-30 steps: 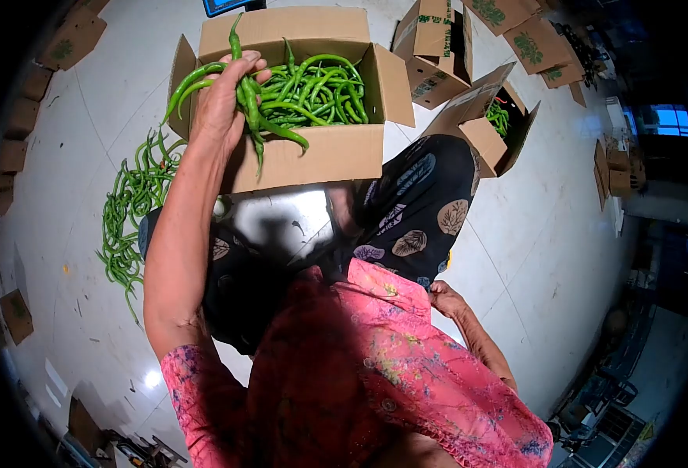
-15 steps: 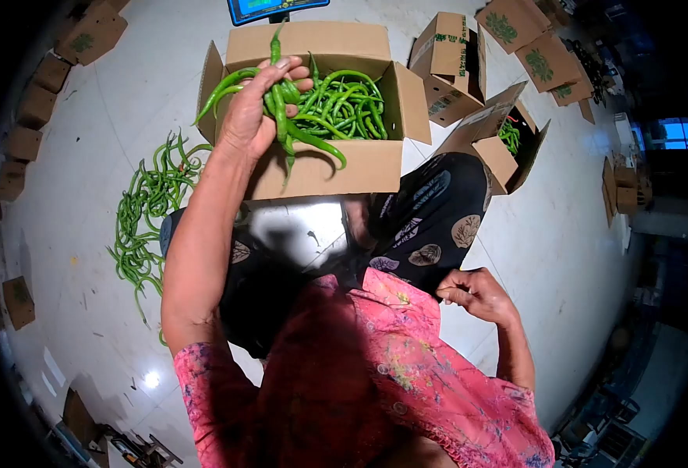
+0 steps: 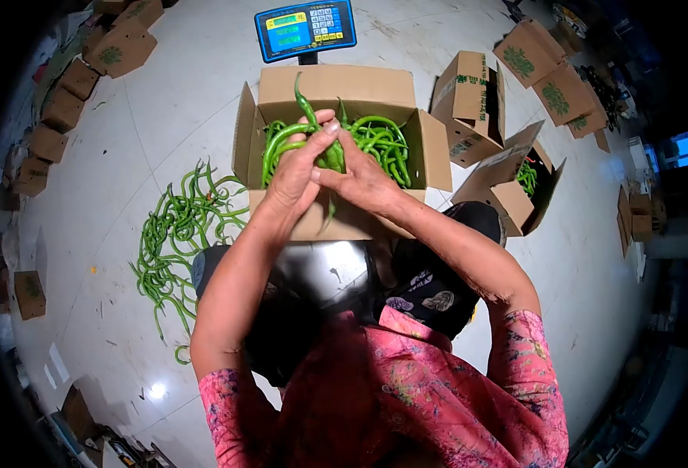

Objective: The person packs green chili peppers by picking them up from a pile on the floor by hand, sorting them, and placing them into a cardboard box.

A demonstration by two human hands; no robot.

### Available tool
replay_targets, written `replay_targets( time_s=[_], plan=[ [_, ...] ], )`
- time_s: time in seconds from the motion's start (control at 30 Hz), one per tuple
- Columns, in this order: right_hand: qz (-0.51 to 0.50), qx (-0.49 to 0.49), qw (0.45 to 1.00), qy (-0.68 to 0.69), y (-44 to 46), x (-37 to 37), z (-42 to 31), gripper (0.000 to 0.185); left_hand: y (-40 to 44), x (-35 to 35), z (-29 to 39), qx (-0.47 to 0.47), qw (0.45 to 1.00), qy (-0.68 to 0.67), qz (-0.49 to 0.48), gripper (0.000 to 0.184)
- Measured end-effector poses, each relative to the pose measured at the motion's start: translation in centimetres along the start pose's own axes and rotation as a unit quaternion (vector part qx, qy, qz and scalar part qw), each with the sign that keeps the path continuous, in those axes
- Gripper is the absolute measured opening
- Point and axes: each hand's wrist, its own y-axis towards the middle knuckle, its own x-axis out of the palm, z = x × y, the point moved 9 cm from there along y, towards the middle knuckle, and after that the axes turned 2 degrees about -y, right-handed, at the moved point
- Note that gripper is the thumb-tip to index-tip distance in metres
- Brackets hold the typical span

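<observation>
My left hand and my right hand come together over the front of an open cardboard box. Between them they grip a bunch of green chili peppers; one points up past the fingertips and others curve out to the left. My fingers partly hide the bunch. Behind and below the hands, more green chili peppers fill the box. A loose pile of long green chili peppers lies on the floor to the left of my knee.
A scale display stands behind the box. To the right are a closed-looking carton and an open carton with peppers inside. More cartons line the left edge, and others sit at the upper right.
My right hand has moved from beside my lap up to the peppers and joined my left hand on the bunch. The view has tilted up, showing more of the scale display.
</observation>
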Motion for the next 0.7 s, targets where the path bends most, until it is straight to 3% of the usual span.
replay_targets(
  time_s=[0.07,0.2,0.3,0.4,0.5,0.6,0.7],
  plan=[
    [-0.053,0.038,0.989,0.135,0.8,0.9,1.0,0.071,-0.6,0.1,0.6,-0.016,0.999,0.006,0.028,0.042],
    [-0.050,0.104,0.913,0.391,1.5,-0.4,2.3,0.041,-0.5,2.6,2.0,-0.043,0.988,0.081,-0.125,0.044],
    [-0.095,0.146,0.865,0.470,1.4,-1.7,2.2,0.029,0.2,1.0,2.0,-0.052,0.989,0.136,-0.021,0.030],
    [-0.114,0.155,0.876,0.442,1.3,-2.5,2.1,0.027,1.2,-2.4,1.1,-0.034,0.989,0.143,0.024,0.026],
    [-0.053,0.174,0.835,0.520,1.7,-4.0,3.9,0.031,0.8,-2.6,2.6,-0.019,0.975,0.198,0.102,0.028],
    [-0.005,0.146,0.826,0.545,2.1,-6.8,4.8,0.032,0.8,-3.0,4.5,0.031,0.950,0.294,0.099,0.028],
    [0.010,0.134,0.809,0.573,1.7,-8.4,4.2,0.033,1.1,-4.8,5.5,0.039,0.950,0.283,0.123,0.027]
  ],
)
